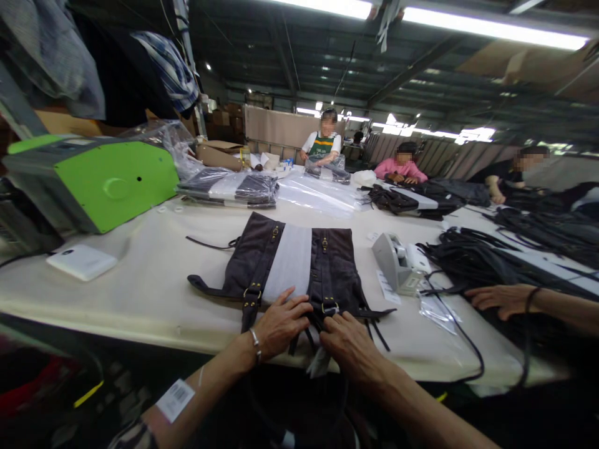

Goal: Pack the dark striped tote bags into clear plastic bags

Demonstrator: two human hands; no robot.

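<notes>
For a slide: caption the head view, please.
Left hand and right hand rest on a dark strapped bag on a cream worktable.

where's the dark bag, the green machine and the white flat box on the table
dark bag (337, 265), head view, on its right dark fabric panel
green machine (116, 184), head view, on its green side face
white flat box (82, 262), head view, on its top face

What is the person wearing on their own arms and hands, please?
The left hand has a thin metal bracelet at the wrist; a white barcode label sits on that forearm, and a patterned sleeve starts near the elbow. The right hand and forearm are bare.
</notes>
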